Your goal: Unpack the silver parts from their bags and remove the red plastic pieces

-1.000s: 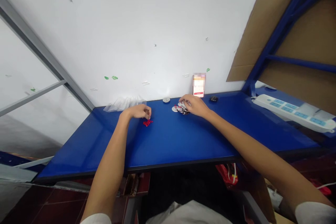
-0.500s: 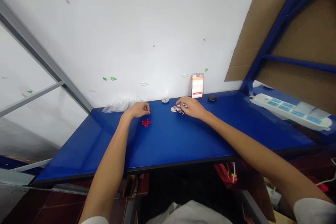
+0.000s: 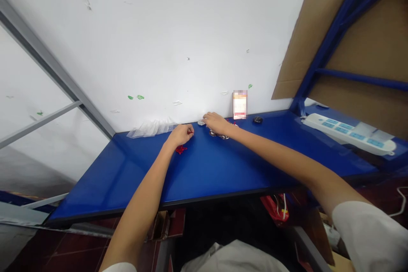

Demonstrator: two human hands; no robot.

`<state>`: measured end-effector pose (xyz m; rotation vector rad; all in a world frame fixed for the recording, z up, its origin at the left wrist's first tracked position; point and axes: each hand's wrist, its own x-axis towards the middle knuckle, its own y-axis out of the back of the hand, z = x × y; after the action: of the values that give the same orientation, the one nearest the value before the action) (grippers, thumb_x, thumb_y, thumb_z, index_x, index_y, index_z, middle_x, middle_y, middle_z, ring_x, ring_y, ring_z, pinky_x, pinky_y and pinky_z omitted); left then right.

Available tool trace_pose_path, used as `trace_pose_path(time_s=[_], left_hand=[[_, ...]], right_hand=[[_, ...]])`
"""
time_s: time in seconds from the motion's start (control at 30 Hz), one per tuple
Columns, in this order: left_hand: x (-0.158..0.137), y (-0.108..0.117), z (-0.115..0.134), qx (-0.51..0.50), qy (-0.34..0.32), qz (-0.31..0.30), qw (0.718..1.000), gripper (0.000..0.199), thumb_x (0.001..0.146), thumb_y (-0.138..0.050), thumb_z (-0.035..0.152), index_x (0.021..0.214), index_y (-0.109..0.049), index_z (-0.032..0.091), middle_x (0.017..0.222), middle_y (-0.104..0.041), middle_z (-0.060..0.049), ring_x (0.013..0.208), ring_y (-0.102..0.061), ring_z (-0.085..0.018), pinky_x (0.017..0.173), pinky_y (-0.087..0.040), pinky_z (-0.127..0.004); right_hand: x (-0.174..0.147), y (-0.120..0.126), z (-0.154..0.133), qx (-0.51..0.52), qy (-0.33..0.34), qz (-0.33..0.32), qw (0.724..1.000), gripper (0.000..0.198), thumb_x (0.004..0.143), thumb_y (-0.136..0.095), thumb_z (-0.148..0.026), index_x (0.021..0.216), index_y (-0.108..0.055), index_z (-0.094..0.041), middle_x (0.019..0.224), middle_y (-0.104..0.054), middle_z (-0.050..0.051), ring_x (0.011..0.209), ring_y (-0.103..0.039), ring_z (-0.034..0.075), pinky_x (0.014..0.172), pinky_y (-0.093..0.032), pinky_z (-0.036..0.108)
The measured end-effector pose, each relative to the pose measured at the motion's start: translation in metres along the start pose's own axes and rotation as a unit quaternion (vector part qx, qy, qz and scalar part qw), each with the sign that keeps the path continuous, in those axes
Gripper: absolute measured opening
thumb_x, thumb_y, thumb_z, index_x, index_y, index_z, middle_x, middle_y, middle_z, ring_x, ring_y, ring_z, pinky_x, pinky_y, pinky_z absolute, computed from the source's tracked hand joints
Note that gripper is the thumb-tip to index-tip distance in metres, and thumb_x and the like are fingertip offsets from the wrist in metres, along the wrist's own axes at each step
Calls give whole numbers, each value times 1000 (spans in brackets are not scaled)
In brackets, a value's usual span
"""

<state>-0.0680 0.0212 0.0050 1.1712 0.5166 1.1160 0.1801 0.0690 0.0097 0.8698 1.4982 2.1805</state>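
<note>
Fingers pinched, my left hand (image 3: 184, 134) has something small and dark red, apparently a red cord, at its fingertips. Just below it on the blue table lies a small heap of red cords (image 3: 181, 149), partly behind the wrist. My right hand (image 3: 217, 123) stretches its fingers to the edge of a round silvery disc (image 3: 200, 122) near the wall; whether they grip it is hard to tell. Beneath that hand and wrist lie several shiny round pieces (image 3: 213, 134), with a bit of red among them, mostly covered.
Clear plastic bags (image 3: 149, 128) lie at the back left. A phone (image 3: 240, 105) leans on the wall, with a small black object (image 3: 258, 120) right of it. A white power strip (image 3: 347, 133) is at the right, beside a blue frame (image 3: 330, 46) backed with cardboard.
My right hand has moved left from the shiny pieces to the lone disc. My left hand has shifted right, with dark red now showing at its fingertips. The view has shifted slightly.
</note>
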Motion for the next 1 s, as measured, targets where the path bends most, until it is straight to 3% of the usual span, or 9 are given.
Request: trace_pose_path(time_s=[0.13, 0.33, 0.57, 1.0], left_hand=[[2, -2, -4, -1, -4, 5, 1000, 14, 86, -69, 15, 95, -78, 22, 93, -81, -5, 85, -74, -22, 77, -51, -30], [4, -2, -5, -1, -1, 3, 1000, 13, 85, -72, 17, 92, -80, 22, 89, -81, -5, 82, -75, -22, 75, -52, -30], [4, -3, -5, -5, 6, 4, 1000, 14, 85, -71, 16, 93, -81, 22, 89, -81, -4, 83, -75, -22, 77, -54, -30], [4, -5, -8, -1, 2, 7, 1000, 12, 85, -70, 18, 92, -79, 23, 88, -80, -3, 82, -73, -20, 76, -53, -29]], right_hand=[[18, -7, 9, -4, -9, -44, 999, 21, 103, -61, -15, 97, -81, -11, 105, -77, 19, 104, -68, 31, 87, -47, 37], [19, -15, 21, 26, 9, -35, 999, 19, 101, -68, -26, 109, -82, -16, 112, -77, 16, 108, -67, 29, 87, -47, 33], [28, -16, 28, 18, 51, -39, 998, 16, 99, -66, -20, 105, -80, -16, 110, -77, 15, 105, -69, 29, 86, -46, 34], [20, -5, 27, 61, 17, -51, 997, 22, 100, -67, -19, 122, -72, -17, 113, -78, 13, 102, -71, 25, 79, -43, 29]])
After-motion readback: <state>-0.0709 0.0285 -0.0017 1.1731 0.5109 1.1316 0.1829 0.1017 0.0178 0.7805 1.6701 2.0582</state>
